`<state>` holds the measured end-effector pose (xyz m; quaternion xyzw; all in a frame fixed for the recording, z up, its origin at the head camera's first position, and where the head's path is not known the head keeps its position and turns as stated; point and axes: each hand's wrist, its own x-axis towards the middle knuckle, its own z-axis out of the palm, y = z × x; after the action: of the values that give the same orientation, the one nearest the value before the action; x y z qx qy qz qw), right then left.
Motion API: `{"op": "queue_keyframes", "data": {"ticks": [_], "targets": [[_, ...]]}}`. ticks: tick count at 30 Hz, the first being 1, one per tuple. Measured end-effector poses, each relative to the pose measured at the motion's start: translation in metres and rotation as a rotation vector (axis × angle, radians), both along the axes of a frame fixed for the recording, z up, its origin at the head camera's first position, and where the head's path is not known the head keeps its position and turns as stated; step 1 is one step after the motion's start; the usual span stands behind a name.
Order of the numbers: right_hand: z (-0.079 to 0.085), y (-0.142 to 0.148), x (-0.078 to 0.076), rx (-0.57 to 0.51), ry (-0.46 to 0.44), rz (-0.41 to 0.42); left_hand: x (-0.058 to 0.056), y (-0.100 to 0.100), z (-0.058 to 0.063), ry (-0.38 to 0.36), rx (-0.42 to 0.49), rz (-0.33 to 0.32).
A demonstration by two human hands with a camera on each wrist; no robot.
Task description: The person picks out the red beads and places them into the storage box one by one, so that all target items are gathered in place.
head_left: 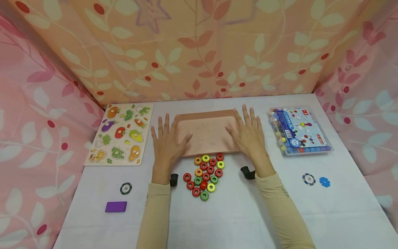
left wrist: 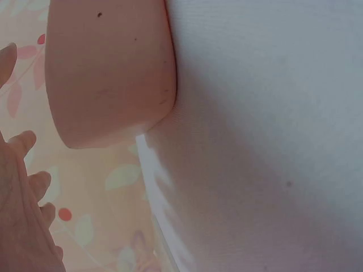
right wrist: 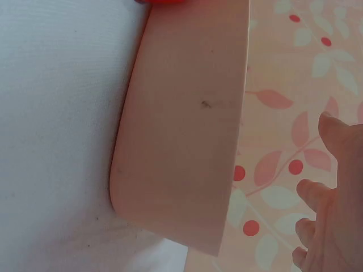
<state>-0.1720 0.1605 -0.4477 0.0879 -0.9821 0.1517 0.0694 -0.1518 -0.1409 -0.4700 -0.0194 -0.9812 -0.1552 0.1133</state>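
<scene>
A shallow pinkish-tan tray [head_left: 205, 133] lies at the back middle of the table. My left hand [head_left: 168, 143] is spread over its left end, fingers pointing away from me. Over the right end, my right hand [head_left: 250, 136] is spread in the same way. Both hands are bare of any object; in the wrist views the left hand [left wrist: 25, 192] and right hand [right wrist: 332, 198] appear apart from the tray's outer wall [right wrist: 176, 124]. Just in front of the tray sits a loose cluster of red, yellow, green and orange ring beads [head_left: 210, 169].
At left lie a vegetable puzzle board [head_left: 119, 135], a black-and-white chip [head_left: 125, 188] and a purple block [head_left: 116, 206]. At right are a clear case of coloured pieces [head_left: 300, 131], a blue-and-white chip [head_left: 309, 179] and a blue flower piece [head_left: 324, 182]. Patterned curtains [head_left: 199, 52] surround the table.
</scene>
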Motion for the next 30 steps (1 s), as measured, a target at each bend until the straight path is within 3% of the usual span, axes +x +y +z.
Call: {"op": "queue_keyframes", "data": {"ticks": [9,16,22,25,30], "targets": [[-0.002,-0.001,0.0,-0.018,0.007,0.014,0.001,0.0,0.001,-0.004,0.022,-0.003],[0.002,-0.004,0.009,-0.179,-0.018,0.133,0.003,-0.003,0.002,-0.023,0.09,-0.011],[0.014,-0.012,0.03,-0.318,-0.122,0.263,0.008,-0.009,-0.001,-0.064,0.281,-0.022],[0.018,-0.016,0.041,-0.383,-0.209,0.328,0.011,-0.013,-0.006,-0.117,0.38,0.012],[0.007,-0.025,0.055,-0.362,-0.279,0.439,0.011,-0.022,-0.016,-0.216,0.587,0.021]]}}
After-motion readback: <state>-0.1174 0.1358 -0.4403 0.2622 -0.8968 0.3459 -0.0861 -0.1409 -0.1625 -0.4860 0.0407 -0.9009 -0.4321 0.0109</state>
